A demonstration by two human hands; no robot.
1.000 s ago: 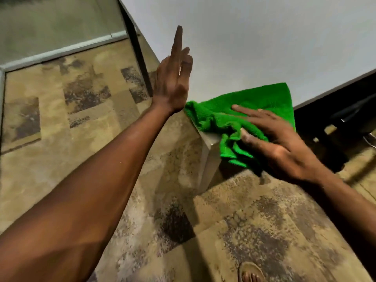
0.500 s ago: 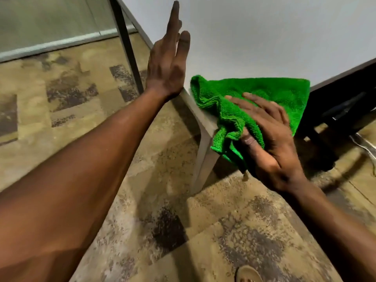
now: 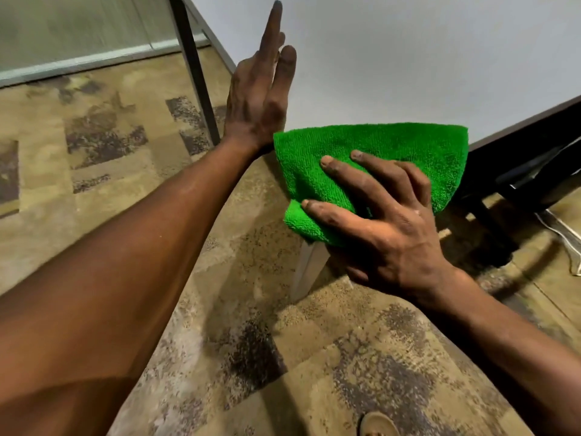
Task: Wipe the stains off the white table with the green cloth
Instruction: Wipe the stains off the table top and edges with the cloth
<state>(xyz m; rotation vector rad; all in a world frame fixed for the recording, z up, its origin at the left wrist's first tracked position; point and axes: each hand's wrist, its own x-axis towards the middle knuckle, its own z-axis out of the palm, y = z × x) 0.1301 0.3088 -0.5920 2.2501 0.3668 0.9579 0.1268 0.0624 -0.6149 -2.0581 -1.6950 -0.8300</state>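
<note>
White desk surface (image 3: 408,58) fills the upper right of the view, and at its near corner the two hands are seen. The right hand (image 3: 390,225) is laid on the green cloth (image 3: 371,158) with its fingers (image 3: 342,171) spread and curved over the fabric; the thumb is pressed along the cloth's lower folded edge, so the cloth is gripped loosely against the corner of the desk. The cloth is folded, lies flat on the desk top and is draped a little over the corner. The left hand (image 3: 261,96) is held open and empty, fingers straight and together, pointing away from the camera, its heel set against the desk's left edge just beside the cloth. Whether the palm itself is pressed to the desk cannot be told. No stains can be made out on the visible white surface.

Below the corner a pale desk leg (image 3: 303,272) is seen, and a dark leg (image 3: 195,77) stands farther back. Mottled tan and brown carpet (image 3: 125,136) covers the floor. A glass partition (image 3: 78,29) is seen at the upper left, and a white cable (image 3: 566,243) lies on the floor at the right edge.
</note>
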